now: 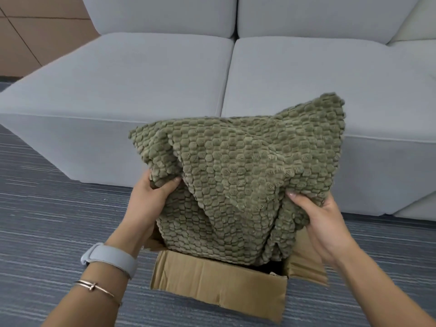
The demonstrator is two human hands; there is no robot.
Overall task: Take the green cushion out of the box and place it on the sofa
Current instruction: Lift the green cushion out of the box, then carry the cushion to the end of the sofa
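A green cushion (238,175) with a bubbly knit texture sticks mostly out of a brown cardboard box (219,279) on the floor; its lower end still sits inside the box opening. My left hand (151,199) grips the cushion's left side and my right hand (323,218) grips its right side. The light grey sofa (141,76) stands directly behind the box, its seat cushions bare.
The box's flaps are folded outward at the front and right. Grey-blue striped carpet (47,220) covers the floor around the box. A brown panelled wall (35,31) shows at the top left beyond the sofa.
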